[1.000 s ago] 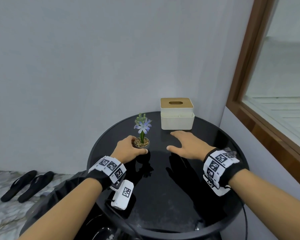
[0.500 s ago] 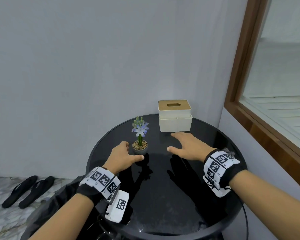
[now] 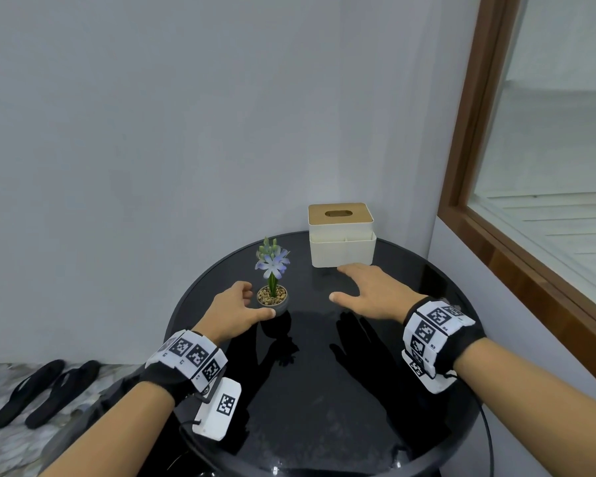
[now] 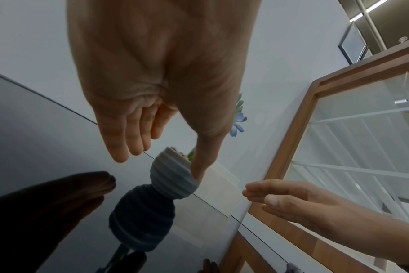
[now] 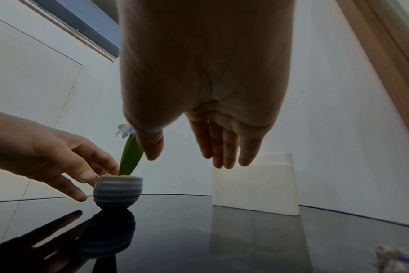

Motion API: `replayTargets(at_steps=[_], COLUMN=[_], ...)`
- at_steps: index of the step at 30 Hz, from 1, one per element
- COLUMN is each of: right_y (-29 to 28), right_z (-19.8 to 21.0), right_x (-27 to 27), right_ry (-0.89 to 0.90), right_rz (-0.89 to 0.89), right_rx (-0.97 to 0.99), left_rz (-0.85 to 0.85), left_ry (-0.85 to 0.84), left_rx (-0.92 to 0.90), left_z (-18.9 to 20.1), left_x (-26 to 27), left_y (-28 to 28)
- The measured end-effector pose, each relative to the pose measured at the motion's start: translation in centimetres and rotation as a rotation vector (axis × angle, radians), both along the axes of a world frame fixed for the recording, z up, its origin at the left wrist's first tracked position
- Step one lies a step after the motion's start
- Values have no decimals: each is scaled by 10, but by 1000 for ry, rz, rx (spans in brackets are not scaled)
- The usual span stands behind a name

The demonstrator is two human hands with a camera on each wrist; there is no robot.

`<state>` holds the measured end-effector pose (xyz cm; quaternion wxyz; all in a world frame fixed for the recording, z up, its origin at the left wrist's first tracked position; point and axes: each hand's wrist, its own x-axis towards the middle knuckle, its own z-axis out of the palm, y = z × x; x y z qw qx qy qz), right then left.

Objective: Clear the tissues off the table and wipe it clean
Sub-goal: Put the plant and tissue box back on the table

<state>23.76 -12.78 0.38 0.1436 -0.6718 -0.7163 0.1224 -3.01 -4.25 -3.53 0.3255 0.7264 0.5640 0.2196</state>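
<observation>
The round black glass table [image 3: 324, 390] carries a white tissue box [image 3: 341, 241] with a wooden lid at its far side; no tissue shows in the slot. No loose tissues are in view. A small grey pot with a blue flower [image 3: 272, 299] stands left of centre. My left hand [image 3: 252, 299] is beside the pot, with the thumb [image 4: 199, 166] touching its side and the fingers [image 4: 121, 147] straight and off it. My right hand [image 3: 341, 284] hovers palm down just in front of the box, fingers straight, holding nothing.
A grey fuzzy thing [image 5: 395, 258] lies at the table's right edge, mostly hidden behind my right wrist in the head view. White walls close the corner behind the table. A wood-framed window [image 3: 468, 166] is on the right. Black slippers [image 3: 45, 390] lie on the floor at left.
My left hand has loosened from around the pot and drawn back a little towards me; the pot stands on the table. The right hand has stayed in place.
</observation>
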Motion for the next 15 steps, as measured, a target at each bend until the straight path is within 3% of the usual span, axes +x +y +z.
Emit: replayTargets(at_steps=[15], right_y=[3], right_z=[1], right_x=[-2], right_ry=[6], right_rz=[-1], right_rx=[-13], left_rz=[-63], left_ry=[57], left_rx=[3], left_z=[0], left_x=[11], left_y=[8])
